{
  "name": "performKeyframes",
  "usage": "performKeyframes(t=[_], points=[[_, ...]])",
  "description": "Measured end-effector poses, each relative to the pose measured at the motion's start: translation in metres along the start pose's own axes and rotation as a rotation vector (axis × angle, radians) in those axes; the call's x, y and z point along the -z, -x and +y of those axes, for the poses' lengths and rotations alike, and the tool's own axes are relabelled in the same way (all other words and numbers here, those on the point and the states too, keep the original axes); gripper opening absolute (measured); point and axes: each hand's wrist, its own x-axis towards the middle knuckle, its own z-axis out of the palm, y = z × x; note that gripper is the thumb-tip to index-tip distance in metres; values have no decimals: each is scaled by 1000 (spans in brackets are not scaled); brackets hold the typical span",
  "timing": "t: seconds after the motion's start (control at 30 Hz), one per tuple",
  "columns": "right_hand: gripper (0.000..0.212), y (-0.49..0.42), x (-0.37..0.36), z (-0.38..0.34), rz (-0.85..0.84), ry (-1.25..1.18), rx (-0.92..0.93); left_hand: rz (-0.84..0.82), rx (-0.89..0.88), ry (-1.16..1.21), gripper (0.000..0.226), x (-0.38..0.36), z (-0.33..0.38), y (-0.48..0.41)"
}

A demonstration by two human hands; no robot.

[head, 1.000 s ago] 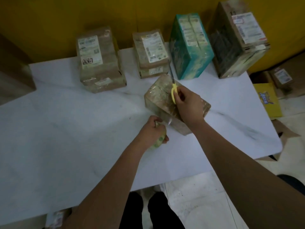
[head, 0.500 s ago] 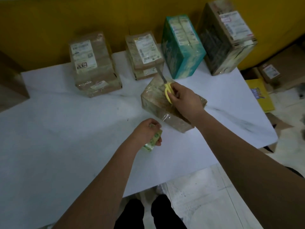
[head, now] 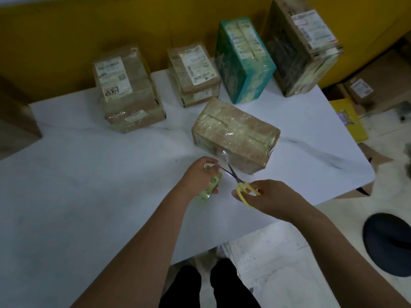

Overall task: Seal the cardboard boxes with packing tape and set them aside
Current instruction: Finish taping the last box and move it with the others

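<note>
box (head: 235,134) on table (head: 89,185), scissors (head: 239,183) before it

I count one teal printed carton (head: 244,63), one plain brown cardboard box (head: 235,132) wrapped in tape, one pair of yellow-handled scissors (head: 239,182), and one roll of clear packing tape (head: 212,182).

The cardboard box (head: 251,150) at centre frame is matt brown where bare, glossy under wrinkled clear plastic tape (head: 219,124). The scissors (head: 239,182) have yellow plastic handles and dark metal blades. The tape roll (head: 210,185) looks shiny; the white table (head: 100,196) is smooth, faintly veined like marble
</note>
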Motion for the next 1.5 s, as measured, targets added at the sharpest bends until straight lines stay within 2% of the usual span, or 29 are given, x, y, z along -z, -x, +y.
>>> performKeyframes(t=[0.13,0.3,0.37,0.43,0.5,0.63,0.8,0.93,1.07,1.13,1.17,1.23,1.3,1.37,1.43,1.5], points=[[81,-30,-1,1,-15,62,-35,16,-19,8,30,0,-5,-1],[82,-50,2,-6,-3,-23,0,15,-10,13,29,0,-8,1],[71,-54,2,-4,25,15,30,8,-3,20,26,1,-8,5],[49,-52,3,1,56,57,62,-2,-3,22,20,1,-7,9],[35,-47,4,4,79,17,53,-5,-23,12,11,2,-9,13],[38,-39,-7,4,196,87,24,74,-15,-5,9,8,-14,24],[26,-37,-56,-2,98,223,9,160,26,13,16,20,-15,39],[20,-36,-80,-4,232,217,23,164,9,28,12,27,-15,54],[22,-28,-76,-19,229,278,75,142,14,115,17,34,-12,71],[20,-25,-70,-26,296,312,123,136,13,151,17,37,-5,83],[17,-24,-66,-32,353,270,153,138,13,160,17,39,-2,89],[26,-21,-58,-50,409,-32,221,138,-8,166,17,43,6,104],[40,-14,-48,-77,308,-326,299,135,-42,169,18,48,14,120],[37,-9,-43,-101,211,-378,397,138,-73,164,18,53,21,137],[15,-5,-42,-121,214,-352,457,164,-81,142,19,61,23,152],[8,1,-49,-138,210,-351,494,213,-77,135,21,70,16,168]])
